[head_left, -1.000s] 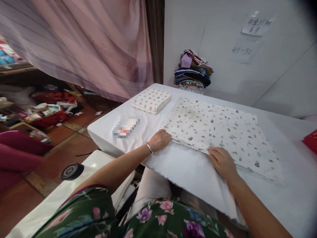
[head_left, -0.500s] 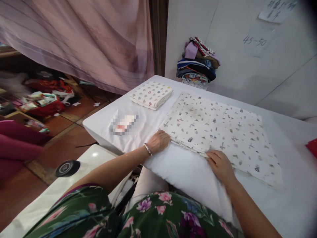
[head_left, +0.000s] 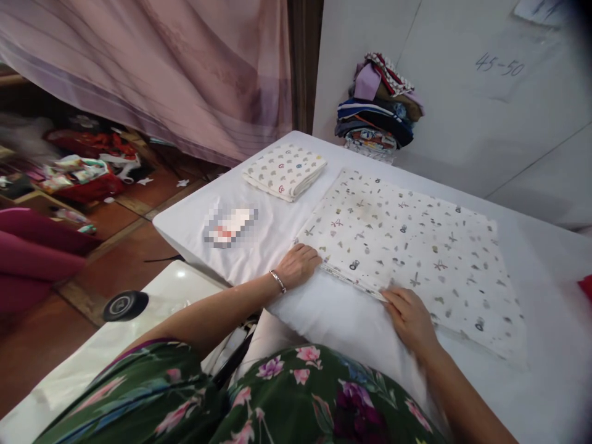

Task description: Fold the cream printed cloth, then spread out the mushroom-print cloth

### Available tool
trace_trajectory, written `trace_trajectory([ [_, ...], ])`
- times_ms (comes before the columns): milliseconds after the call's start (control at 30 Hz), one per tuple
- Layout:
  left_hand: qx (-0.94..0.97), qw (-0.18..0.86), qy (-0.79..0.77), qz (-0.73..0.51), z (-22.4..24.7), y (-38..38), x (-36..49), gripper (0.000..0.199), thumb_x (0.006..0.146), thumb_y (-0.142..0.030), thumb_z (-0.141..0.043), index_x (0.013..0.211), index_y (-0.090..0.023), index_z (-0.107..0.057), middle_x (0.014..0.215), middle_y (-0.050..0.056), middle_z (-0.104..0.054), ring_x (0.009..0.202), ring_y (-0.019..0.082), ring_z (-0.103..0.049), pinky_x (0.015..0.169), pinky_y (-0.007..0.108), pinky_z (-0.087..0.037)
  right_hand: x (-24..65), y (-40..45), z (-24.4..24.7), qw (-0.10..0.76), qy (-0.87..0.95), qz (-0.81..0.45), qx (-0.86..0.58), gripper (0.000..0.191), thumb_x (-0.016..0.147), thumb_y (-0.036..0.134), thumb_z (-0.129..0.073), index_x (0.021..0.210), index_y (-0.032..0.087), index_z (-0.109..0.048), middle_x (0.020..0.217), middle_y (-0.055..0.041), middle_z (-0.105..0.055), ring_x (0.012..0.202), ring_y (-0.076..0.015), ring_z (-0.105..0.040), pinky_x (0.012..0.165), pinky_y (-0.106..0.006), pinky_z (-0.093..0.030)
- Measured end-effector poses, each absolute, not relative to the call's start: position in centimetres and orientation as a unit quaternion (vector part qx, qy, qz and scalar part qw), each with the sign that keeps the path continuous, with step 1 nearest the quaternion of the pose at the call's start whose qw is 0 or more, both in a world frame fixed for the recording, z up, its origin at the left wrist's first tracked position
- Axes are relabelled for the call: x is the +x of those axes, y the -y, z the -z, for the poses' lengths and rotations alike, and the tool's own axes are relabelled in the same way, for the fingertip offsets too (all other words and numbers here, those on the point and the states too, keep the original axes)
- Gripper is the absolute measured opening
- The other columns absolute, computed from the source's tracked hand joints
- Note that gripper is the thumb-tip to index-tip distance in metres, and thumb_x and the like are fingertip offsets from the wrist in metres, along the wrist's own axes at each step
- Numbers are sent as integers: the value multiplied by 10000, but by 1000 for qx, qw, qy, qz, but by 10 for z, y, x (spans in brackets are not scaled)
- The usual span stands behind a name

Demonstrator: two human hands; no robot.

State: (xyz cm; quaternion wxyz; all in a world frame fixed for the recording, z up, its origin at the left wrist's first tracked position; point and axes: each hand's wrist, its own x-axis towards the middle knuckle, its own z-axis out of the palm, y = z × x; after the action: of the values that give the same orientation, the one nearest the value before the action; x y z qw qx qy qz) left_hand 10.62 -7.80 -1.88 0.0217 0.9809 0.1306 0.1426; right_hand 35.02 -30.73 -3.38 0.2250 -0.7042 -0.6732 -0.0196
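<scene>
A white cloth with small grey, green and red prints point(head_left: 398, 246) lies folded in flat layers on the white-covered table. My left hand point(head_left: 298, 265), with a bracelet at the wrist, is closed on the cloth's near left corner. Farther right along the same near edge, my right hand point(head_left: 409, 314) pinches the layers between thumb and fingers. A smaller folded cloth with grey prints point(head_left: 284, 171) rests at the table's far left. Nearer me on that side is a blurred-out item point(head_left: 230, 227).
Folded clothes point(head_left: 379, 108) are stacked beyond the table's far edge, by the wall. A white surface with a round black object point(head_left: 126, 306) is at the left. A pink curtain point(head_left: 208, 68) hangs behind; a red basket point(head_left: 87, 179) stands on the floor.
The view has shifted slightly. Both hands stay at the cloth's near edge, and the fold between them shows a little more of its layers.
</scene>
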Motion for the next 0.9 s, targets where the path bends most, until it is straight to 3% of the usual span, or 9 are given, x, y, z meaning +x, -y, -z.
trace_trajectory([
  [267,965,40,-183,-182,24,94,104,221,893,-130,-385,987,-169,-582,985,60,-610,923,173,-509,831,336,-383,346,309,44,198,689,67,-695,257,898,264,-427,1069,196,-606,973,-106,-587,866,-245,-538,736,-393,-448],
  [500,971,14,-156,-180,22,85,103,218,914,-171,-365,936,-174,-582,812,37,-602,803,160,-516,808,331,-379,349,309,50,209,699,83,-679,307,903,262,-416,1177,217,-547,958,-104,-595,844,-246,-554,707,-393,-468],
  [667,973,20,-147,-180,19,82,100,217,887,-135,-375,871,-177,-587,755,35,-583,761,159,-516,777,329,-385,355,306,55,217,715,76,-660,276,893,242,-436,1128,246,-581,940,-78,-605,820,-218,-574,680,-353,-501],
  [900,975,32,-149,-164,15,79,99,229,860,-99,-402,963,-192,-584,895,48,-609,836,174,-530,765,326,-407,346,297,47,242,690,76,-678,254,891,220,-422,1040,237,-627,925,-67,-614,801,-197,-586,667,-320,-508],
])
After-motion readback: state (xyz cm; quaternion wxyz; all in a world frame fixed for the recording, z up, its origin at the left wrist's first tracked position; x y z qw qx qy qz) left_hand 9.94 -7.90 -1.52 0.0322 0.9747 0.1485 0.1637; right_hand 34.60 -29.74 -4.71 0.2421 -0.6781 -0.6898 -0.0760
